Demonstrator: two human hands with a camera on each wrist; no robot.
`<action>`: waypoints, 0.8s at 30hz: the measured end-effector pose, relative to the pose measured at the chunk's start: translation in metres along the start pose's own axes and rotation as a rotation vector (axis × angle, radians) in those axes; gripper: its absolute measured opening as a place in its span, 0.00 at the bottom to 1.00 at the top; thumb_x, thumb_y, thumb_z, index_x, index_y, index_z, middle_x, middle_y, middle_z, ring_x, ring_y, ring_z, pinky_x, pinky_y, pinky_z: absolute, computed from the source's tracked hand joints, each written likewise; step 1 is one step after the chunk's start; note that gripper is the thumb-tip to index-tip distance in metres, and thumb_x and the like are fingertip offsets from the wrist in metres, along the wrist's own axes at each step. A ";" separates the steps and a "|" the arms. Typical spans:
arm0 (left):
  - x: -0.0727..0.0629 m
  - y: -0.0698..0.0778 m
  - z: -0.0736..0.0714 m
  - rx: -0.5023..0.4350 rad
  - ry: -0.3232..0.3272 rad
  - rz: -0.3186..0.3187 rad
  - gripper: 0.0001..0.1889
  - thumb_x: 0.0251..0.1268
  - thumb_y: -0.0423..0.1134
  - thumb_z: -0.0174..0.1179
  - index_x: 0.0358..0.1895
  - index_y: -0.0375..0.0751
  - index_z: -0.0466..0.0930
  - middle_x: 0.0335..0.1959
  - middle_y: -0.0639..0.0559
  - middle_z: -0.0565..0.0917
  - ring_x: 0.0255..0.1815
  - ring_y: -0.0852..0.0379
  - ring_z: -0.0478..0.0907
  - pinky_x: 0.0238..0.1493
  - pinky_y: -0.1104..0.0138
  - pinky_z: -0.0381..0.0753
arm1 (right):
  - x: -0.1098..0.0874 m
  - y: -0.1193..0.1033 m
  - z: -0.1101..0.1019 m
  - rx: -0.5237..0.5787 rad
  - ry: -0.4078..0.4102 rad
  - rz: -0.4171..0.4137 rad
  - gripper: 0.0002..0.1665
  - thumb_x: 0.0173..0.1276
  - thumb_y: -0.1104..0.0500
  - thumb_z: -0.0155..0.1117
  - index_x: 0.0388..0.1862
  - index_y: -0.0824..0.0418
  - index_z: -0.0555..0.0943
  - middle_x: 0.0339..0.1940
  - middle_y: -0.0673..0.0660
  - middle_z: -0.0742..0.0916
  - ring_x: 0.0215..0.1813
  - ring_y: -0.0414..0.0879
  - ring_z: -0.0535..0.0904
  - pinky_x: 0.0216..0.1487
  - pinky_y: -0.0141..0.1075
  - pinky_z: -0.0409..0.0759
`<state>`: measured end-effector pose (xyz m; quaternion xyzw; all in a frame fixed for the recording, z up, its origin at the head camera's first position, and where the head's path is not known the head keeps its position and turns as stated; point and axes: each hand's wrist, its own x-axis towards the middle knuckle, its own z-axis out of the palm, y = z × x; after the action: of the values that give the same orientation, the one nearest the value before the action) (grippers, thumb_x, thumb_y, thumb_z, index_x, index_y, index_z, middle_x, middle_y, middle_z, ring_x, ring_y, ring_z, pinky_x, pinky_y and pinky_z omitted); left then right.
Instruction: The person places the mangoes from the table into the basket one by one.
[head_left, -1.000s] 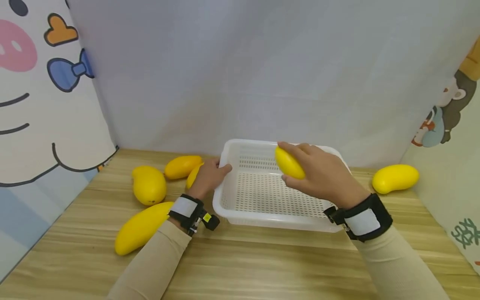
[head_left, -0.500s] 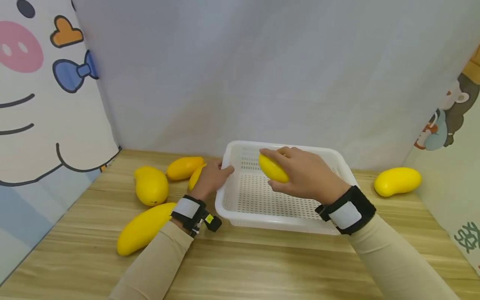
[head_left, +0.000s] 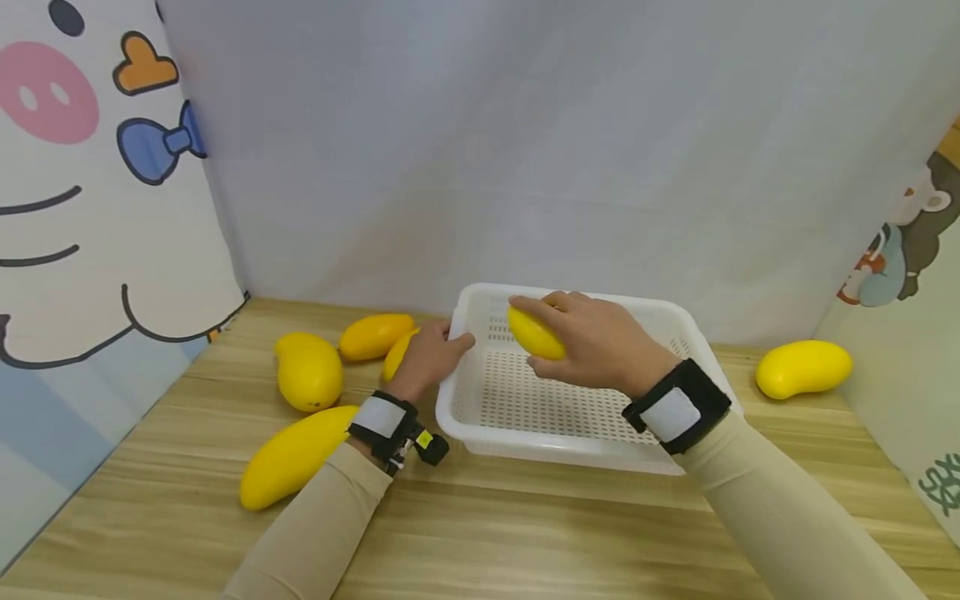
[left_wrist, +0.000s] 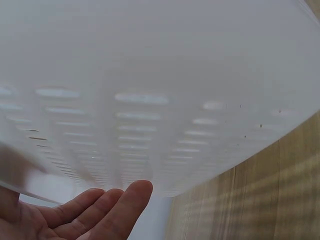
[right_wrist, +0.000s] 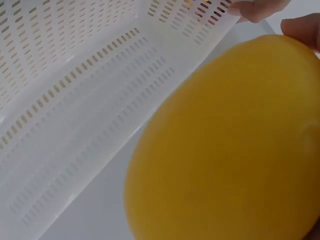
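In the head view, a yellow mango (head_left: 535, 334) is held in my right hand (head_left: 592, 340) above the left half of a white perforated plastic basket (head_left: 577, 446). That mango fills much of the right wrist view, with a fingertip (right_wrist: 302, 30) at its upper edge. My left hand (head_left: 429, 360) grips the basket's left rim, thumb on top of the edge. Outside the slotted basket wall (left_wrist: 150, 65), the left fingers (left_wrist: 125, 207) appear in the left wrist view. Partly hidden behind the left hand lies another mango (head_left: 395, 354).
Left of the basket, a mango (head_left: 375, 336), a rounder mango (head_left: 309, 372) and a long mango (head_left: 296, 457) lie on the wooden table (head_left: 465, 533). One more mango (head_left: 804, 368) lies at the far right. A pale cloth backdrop (head_left: 480, 167) stands behind.
My right hand has carried the mango leftward over the basket, from near its middle to its left half. The left hand keeps its grip on the rim. The head view has shifted slightly.
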<state>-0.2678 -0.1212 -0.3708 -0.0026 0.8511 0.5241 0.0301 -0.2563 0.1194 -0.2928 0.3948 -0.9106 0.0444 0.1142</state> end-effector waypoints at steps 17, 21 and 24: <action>-0.001 -0.002 0.000 -0.018 -0.005 -0.011 0.20 0.75 0.44 0.54 0.62 0.36 0.76 0.49 0.37 0.85 0.42 0.42 0.87 0.32 0.59 0.88 | 0.024 0.006 0.019 0.019 0.005 -0.045 0.43 0.63 0.44 0.68 0.77 0.50 0.68 0.58 0.60 0.83 0.48 0.53 0.80 0.43 0.45 0.81; -0.001 -0.001 -0.001 -0.013 -0.006 -0.010 0.21 0.75 0.45 0.53 0.62 0.36 0.76 0.50 0.36 0.84 0.42 0.42 0.87 0.33 0.59 0.88 | 0.030 0.007 0.022 0.015 -0.013 -0.028 0.43 0.63 0.45 0.69 0.77 0.50 0.68 0.58 0.60 0.83 0.49 0.53 0.81 0.45 0.46 0.81; -0.002 -0.001 -0.001 0.001 0.000 -0.016 0.21 0.75 0.45 0.53 0.62 0.36 0.76 0.49 0.37 0.84 0.42 0.42 0.87 0.34 0.59 0.88 | 0.035 0.010 0.027 0.025 -0.026 -0.015 0.44 0.64 0.45 0.69 0.77 0.50 0.68 0.59 0.60 0.83 0.50 0.53 0.80 0.46 0.46 0.81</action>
<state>-0.2660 -0.1224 -0.3711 -0.0096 0.8514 0.5233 0.0343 -0.2912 0.0965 -0.3102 0.4034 -0.9084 0.0496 0.0978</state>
